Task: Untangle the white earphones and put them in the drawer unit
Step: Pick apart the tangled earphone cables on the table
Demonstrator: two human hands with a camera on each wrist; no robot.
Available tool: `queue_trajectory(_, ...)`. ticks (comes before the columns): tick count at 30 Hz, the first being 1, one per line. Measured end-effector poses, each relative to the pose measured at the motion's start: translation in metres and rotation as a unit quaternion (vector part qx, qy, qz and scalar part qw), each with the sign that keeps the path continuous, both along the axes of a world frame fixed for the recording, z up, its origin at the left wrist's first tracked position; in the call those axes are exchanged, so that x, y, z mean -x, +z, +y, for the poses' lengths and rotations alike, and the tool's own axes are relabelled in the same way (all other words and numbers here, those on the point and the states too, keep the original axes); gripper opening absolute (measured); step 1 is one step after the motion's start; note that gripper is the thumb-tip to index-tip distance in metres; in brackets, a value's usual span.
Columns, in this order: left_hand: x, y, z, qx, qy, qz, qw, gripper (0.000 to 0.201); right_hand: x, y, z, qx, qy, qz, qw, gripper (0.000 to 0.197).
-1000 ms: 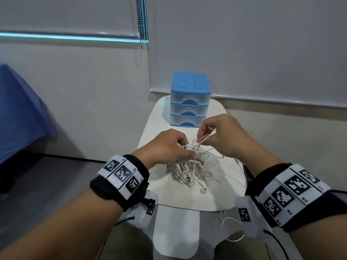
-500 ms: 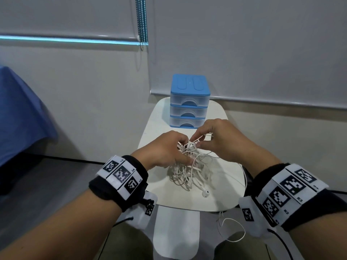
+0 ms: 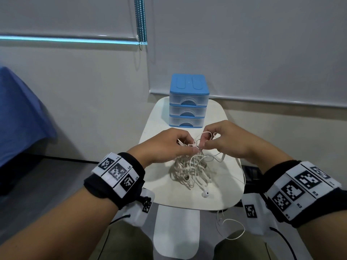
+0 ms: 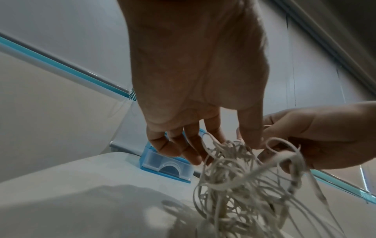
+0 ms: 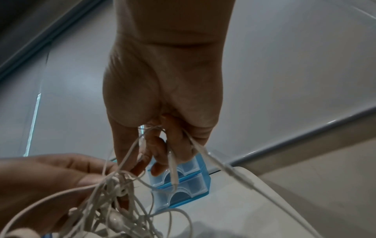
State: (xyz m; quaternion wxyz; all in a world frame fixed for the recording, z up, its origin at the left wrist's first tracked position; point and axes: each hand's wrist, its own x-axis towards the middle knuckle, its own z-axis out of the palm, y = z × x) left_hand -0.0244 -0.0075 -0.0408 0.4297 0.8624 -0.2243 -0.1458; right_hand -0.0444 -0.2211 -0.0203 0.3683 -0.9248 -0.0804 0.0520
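White earphones [image 3: 191, 171] hang as a tangled bundle of cord between both hands, its lower loops resting on the small white desk [image 3: 163, 186]. One earbud [image 3: 205, 194] lies on the desk at the near side of the tangle, and a cord strand runs off the right edge and loops below the desk [image 3: 231, 229]. The left hand [image 3: 167, 145] pinches the top of the bundle, thumb and fingertips closed on the cords; in the left wrist view its fingers [image 4: 183, 145] curl down into the knot. The right hand [image 3: 225, 139] pinches a loop of cord just beside the left fingertips, and in the right wrist view strands pass between its curled fingers [image 5: 162, 153] and trail down to the tangle [image 5: 114, 201]. Behind the hands, at the far end of the desk, stands the blue drawer unit [image 3: 188, 102] with three clear drawers, all pushed in. Both wrists wear black bands carrying black-and-white marker tags [image 3: 116, 171]. A blue cloth [image 3: 20, 113] hangs at the far left.
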Motion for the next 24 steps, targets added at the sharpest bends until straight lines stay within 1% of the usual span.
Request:
queue_trajectory(3,0.000,0.001,-0.001,-0.004,-0.006,0.007,1.000,0.022,0.000,0.001,0.000,-0.048,-0.042,0.044,0.997,0.011)
queue_trajectory(5,0.000,0.001,-0.002,-0.001,-0.001,0.007,1.000,0.020,0.000,0.001,-0.001,-0.082,-0.066,0.058,0.993,0.012)
queue_trajectory(8,-0.001,0.001,-0.001,0.003,0.006,0.013,1.000,0.016,0.003,0.003,-0.003,-0.093,-0.062,0.071,0.991,0.008)
queue_trajectory(13,0.001,0.005,-0.005,0.007,0.011,0.046,0.999,0.007,0.004,0.002,-0.002,-0.052,-0.058,0.055,0.995,0.005)
queue_trajectory(15,0.003,0.007,-0.010,0.001,0.019,0.034,0.999,0.004,0.006,0.004,-0.001,-0.042,-0.063,0.050,0.996,0.005)
queue_trajectory(19,0.002,0.006,-0.011,0.001,0.033,0.013,0.999,0.011,0.010,0.010,0.000,-0.020,-0.055,0.055,0.997,0.013)
queue_trajectory(22,0.001,0.002,-0.010,0.003,0.051,0.028,0.998,0.016,0.012,0.015,-0.001,0.030,-0.043,0.053,0.997,0.012)
queue_trajectory(24,0.001,-0.001,-0.012,-0.015,0.067,0.014,0.998,0.017,0.015,0.017,0.001,0.058,-0.029,0.058,0.996,0.011)
